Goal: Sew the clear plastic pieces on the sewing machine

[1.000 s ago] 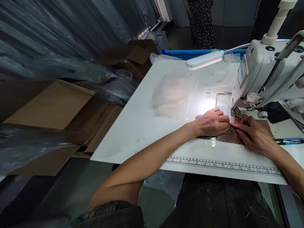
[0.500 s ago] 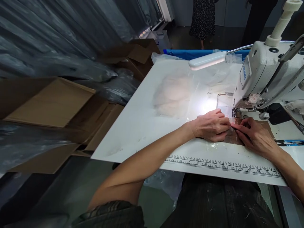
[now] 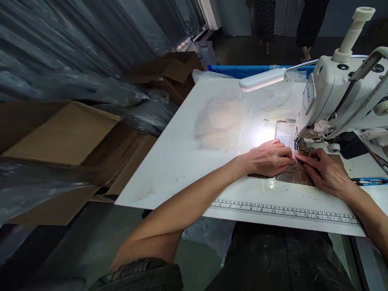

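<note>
Beneath the needle area of a white sewing machine (image 3: 318,91), a small strip of pale, sheer fabric (image 3: 294,155) lies between my hands. My left hand (image 3: 269,158) is closed, its curled fingers gripping the fabric's left side just in front of the presser foot (image 3: 297,142). From the right, my right hand (image 3: 327,171) reaches in with its fingertips pinched at the fabric's edge, close to my left fingers. Most of the fabric is hidden by the fingers. A brown plate (image 3: 298,176) on the tabletop lies under both hands.
A lamp (image 3: 262,79) lights the white table (image 3: 182,169), which has a printed ruler (image 3: 285,212) along its front edge. Blue thread snips (image 3: 368,182) and a dark flat object (image 3: 351,145) lie right. Cardboard boxes (image 3: 63,131) stand left. Two people's legs (image 3: 312,24) show behind.
My right fingertips have drawn slightly apart from my left fingers. Both hands stay close to the presser foot. The view has shifted a little, and the people at the back have moved.
</note>
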Demonstrator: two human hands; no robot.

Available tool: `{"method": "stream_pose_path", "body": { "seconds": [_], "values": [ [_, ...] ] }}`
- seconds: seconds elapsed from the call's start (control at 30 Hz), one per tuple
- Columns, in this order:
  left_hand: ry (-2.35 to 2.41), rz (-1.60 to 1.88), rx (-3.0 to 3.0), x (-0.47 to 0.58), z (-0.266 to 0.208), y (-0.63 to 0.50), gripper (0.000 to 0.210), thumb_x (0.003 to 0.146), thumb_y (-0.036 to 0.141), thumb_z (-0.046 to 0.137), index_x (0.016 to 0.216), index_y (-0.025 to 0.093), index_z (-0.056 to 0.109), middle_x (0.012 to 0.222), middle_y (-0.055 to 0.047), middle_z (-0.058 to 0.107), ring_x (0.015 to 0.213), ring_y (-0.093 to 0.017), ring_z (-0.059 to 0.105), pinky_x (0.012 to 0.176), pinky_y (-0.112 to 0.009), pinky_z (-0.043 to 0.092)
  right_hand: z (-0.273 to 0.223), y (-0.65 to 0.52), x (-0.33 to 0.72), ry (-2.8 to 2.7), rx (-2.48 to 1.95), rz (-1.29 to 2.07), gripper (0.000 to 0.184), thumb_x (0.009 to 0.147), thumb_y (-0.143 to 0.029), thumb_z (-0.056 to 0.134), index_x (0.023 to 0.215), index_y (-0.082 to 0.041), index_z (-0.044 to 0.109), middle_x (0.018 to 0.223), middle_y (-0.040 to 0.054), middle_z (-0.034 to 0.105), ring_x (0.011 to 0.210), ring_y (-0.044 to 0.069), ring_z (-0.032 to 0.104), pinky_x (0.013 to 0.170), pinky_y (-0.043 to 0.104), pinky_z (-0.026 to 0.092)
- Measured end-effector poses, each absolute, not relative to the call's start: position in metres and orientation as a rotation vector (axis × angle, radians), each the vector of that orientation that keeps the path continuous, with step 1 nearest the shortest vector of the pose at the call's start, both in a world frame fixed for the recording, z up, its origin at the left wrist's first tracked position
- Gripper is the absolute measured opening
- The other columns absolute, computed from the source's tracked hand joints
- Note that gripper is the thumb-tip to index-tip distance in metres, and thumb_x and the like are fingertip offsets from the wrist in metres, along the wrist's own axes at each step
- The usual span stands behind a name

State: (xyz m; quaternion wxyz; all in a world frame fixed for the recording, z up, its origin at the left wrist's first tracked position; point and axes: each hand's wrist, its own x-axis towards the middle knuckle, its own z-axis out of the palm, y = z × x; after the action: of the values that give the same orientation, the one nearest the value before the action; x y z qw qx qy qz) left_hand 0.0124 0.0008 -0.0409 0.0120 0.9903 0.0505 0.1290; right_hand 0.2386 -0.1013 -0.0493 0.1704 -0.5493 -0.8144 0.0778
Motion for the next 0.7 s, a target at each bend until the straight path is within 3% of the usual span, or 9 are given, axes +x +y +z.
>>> {"method": "stream_pose_path", "body": {
  "seconds": [0.17,0.37,0.5,0.7],
  "values": [
    [0.09,0.428,3.144,0.0125,-0.0437,0.0021,0.025,0.099,0.02,0.041,0.099,0.018,0.066,0.104,-0.007,0.068,0.08,-0.015,0.057,0.075,-0.032,0.039,-0.0497,-0.1014,0.2371,-2.361,-1.584,0.158,0.045,0.101,-0.039,0.033,0.135,-0.031,0.061,0.098,0.0104,0.056,0.071,0.017,0.056,0.054,0.028,0.048],
    [0.023,0.459,3.235,0.0134,-0.043,0.0015,0.027,0.099,0.017,0.039,0.092,0.016,0.065,0.096,-0.006,0.069,0.074,-0.015,0.055,0.071,-0.032,0.039,-0.0465,-0.1018,0.2346,-2.362,-1.603,0.134,0.045,0.101,-0.039,0.032,0.133,-0.03,0.062,0.098,0.0104,0.057,0.069,0.016,0.054,0.053,0.027,0.047],
    [-0.021,0.46,3.288,0.0143,-0.0397,0.0004,0.024,0.099,0.016,0.039,0.1,0.016,0.063,0.091,-0.005,0.066,0.073,-0.015,0.055,0.067,-0.032,0.037,-0.046,-0.1026,0.2329,-2.354,-1.613,0.117,0.046,0.101,-0.041,0.031,0.132,-0.03,0.063,0.097,0.0107,0.057,0.069,0.017,0.056,0.053,0.028,0.047],
    [-0.015,0.418,3.323,0.0141,-0.0394,-0.0006,0.027,0.1,0.016,0.038,0.09,0.016,0.062,0.087,-0.006,0.065,0.072,-0.015,0.054,0.068,-0.033,0.037,-0.0497,-0.1024,0.2337,-2.297,-1.642,0.148,0.049,0.101,-0.045,0.03,0.136,-0.028,0.06,0.1,0.0112,0.059,0.069,0.017,0.058,0.057,0.03,0.051]
  ]
}}
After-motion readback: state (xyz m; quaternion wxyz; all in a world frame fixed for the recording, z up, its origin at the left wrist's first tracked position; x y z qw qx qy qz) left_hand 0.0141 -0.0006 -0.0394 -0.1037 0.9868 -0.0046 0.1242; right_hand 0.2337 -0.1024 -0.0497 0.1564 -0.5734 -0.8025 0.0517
